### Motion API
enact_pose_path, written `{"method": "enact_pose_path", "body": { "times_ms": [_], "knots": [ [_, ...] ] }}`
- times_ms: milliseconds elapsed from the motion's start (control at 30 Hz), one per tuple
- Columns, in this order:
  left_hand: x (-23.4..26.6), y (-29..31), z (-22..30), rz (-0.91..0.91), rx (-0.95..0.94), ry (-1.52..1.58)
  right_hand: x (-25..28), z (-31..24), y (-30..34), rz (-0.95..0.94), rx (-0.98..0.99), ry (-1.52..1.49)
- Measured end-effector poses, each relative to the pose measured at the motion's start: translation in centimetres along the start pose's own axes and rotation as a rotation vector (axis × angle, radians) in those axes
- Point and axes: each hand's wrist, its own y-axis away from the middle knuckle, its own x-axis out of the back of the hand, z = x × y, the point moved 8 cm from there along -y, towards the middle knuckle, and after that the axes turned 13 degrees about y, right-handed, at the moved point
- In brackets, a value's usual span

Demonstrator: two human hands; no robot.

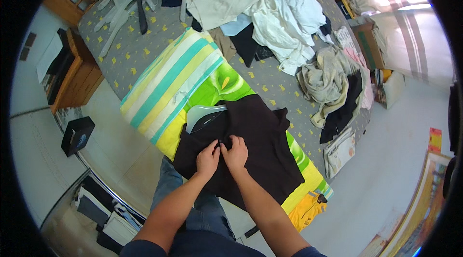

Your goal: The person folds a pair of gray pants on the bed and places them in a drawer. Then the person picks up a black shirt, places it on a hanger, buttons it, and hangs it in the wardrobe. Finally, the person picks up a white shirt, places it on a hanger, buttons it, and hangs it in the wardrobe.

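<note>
A black shirt (263, 146) lies spread out in front of me, with a pale grey hanger (201, 112) in its neck opening. My left hand (208, 161) and my right hand (235, 154) meet at the front of the shirt, just below the collar. Both hands have their fingers closed, pinching the dark fabric close together. Whether a button sits between the fingertips is too small to tell. Under the shirt is a bright green and yellow cloth (219, 86), joined by a yellow, white and teal striped part (178, 86).
The bed (140, 59) has a grey patterned cover. Several hangers (120, 16) lie at its far left; heaped white clothes (284, 20) and a beige garment (328, 78) lie farther right. An orange-yellow garment (306, 211) hangs near right. A black box (78, 135) stands at left.
</note>
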Motion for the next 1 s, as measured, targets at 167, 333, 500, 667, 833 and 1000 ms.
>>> {"method": "enact_pose_path", "body": {
  "times_ms": [167,333,500,667,833,1000],
  "knots": [
    [-1.8,-1.0,-2.3,0.056,0.123,-0.173,-3.6,1.9,-1.6,-0.133,0.100,0.016],
    [-2.0,-0.7,-3.2,0.128,0.125,-0.239,-4.4,4.0,-1.0,-0.218,-0.012,-0.291],
    [-2.9,-1.6,-2.9,0.064,0.215,-0.181,-8.1,7.7,0.3,-0.447,-0.245,-0.679],
    [-2.0,-0.9,-2.8,0.095,0.227,0.120,-7.5,6.2,0.4,-0.616,-0.247,-0.727],
    [-2.1,0.0,-2.1,0.073,0.133,0.326,-6.7,5.2,0.5,-0.750,-0.278,-0.821],
    [-2.5,0.2,-2.2,0.050,0.133,0.411,-5.4,3.9,0.4,-0.780,-0.258,-0.779]
  ]
}}
